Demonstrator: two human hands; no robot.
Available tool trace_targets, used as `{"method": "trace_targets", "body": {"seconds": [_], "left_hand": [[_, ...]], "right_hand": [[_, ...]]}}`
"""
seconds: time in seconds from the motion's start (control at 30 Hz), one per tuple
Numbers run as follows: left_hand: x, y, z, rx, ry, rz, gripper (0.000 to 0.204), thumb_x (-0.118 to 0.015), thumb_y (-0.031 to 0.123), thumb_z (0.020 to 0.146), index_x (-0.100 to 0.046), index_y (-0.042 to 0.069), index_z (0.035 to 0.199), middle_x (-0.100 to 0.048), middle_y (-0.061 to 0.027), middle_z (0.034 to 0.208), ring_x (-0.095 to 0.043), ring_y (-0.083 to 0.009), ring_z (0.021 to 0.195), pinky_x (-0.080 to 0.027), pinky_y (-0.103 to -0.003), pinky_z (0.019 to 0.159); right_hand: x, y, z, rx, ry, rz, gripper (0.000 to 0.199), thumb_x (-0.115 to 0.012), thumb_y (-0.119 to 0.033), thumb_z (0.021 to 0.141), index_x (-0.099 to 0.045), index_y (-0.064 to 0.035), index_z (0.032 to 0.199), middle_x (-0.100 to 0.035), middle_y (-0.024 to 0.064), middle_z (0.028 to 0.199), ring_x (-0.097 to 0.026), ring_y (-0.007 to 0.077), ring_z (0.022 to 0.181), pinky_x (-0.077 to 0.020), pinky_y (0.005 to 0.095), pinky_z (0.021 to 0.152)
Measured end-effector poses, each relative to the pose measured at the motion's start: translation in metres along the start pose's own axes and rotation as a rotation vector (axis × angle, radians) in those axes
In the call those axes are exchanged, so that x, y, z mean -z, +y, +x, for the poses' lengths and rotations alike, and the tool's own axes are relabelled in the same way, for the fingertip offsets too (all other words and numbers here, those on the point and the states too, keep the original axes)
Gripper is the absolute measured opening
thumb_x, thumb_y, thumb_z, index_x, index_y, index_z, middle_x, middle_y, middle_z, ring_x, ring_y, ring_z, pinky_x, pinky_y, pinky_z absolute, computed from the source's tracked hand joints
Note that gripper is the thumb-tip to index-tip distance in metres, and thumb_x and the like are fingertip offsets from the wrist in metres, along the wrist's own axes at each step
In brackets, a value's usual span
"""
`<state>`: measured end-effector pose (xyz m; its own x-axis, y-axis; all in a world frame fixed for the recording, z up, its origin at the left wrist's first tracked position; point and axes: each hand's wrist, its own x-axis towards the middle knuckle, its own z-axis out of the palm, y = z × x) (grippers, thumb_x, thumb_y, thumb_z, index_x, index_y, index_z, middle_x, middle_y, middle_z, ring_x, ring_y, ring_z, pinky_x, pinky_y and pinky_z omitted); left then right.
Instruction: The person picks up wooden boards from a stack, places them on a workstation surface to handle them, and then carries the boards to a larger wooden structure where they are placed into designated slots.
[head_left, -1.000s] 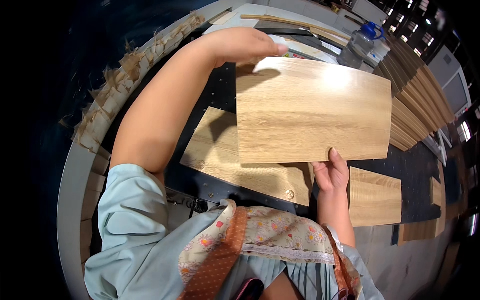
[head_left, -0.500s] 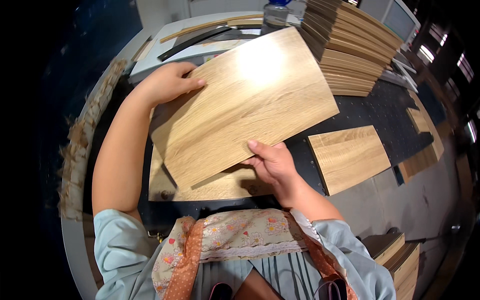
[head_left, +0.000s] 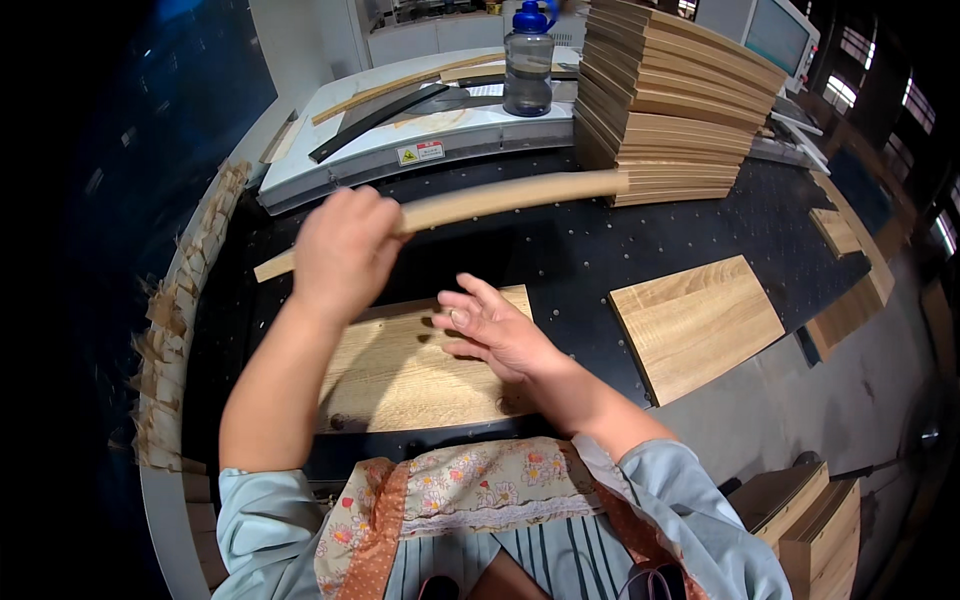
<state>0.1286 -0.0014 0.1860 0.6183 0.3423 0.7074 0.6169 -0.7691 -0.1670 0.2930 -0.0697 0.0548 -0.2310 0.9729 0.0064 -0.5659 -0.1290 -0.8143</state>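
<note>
at eleven o'clock in the view, a warning label [head_left: 421, 152] in red and white, with a yellow triangle at its left end, sits on the front edge of a white worktop [head_left: 295, 160]; its lettering is too small to make out. the held wood-grain board [head_left: 480, 203] is seen nearly edge-on, a pale, blurred strip. its long axis slants gently, one end just below nine o'clock, the other just above three; that second end overlaps the foot of a board stack [head_left: 690, 120] at one o'clock, and whether they touch cannot be told. it is raised over a black dotted table [head_left: 570, 250], beyond a flat board [head_left: 400, 375].

the person's left hand [head_left: 345, 250] is closed round the held wood-grain board toward its nine o'clock end, knuckles up, forearm leading toward one o'clock. the right hand [head_left: 500, 345] holds nothing: its fingers are parted and point to ten o'clock, over the flat board, the forearm coming in from four o'clock. a smaller board [head_left: 700, 330] lies at three o'clock, and a blue-lidded water bottle [head_left: 528, 65] stands at twelve on the white worktop.
</note>
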Motion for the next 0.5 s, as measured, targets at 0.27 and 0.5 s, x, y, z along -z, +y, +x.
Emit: {"method": "trace_targets", "body": {"seconds": [0.27,0.5], "left_hand": [[-0.058,0.042,-0.077,-0.066,-0.168,-0.044,0.015,-0.058,0.014,0.063,-0.054,0.011,0.078,-0.050,-0.0037,0.077,-0.050,-0.0214,0.075,-0.040,-0.034,0.064],[-0.052,0.042,-0.096,-0.044,-0.126,-0.074,0.021,-0.057,0.013,0.063,-0.057,0.008,0.084,-0.053,-0.0029,0.082,-0.052,-0.0201,0.079,-0.042,-0.033,0.067]], "right_hand": [[-0.016,0.028,0.019,0.172,0.294,0.597,0.027,-0.057,-0.017,0.087,-0.049,-0.0037,0.110,-0.056,0.0087,0.103,-0.056,0.0224,0.094,-0.0467,0.0415,0.080],[-0.020,0.036,0.020,0.097,0.323,0.568,0.029,-0.053,-0.017,0.087,-0.047,0.0014,0.109,-0.056,0.0130,0.103,-0.057,0.0247,0.095,-0.0481,0.0383,0.078]]}}
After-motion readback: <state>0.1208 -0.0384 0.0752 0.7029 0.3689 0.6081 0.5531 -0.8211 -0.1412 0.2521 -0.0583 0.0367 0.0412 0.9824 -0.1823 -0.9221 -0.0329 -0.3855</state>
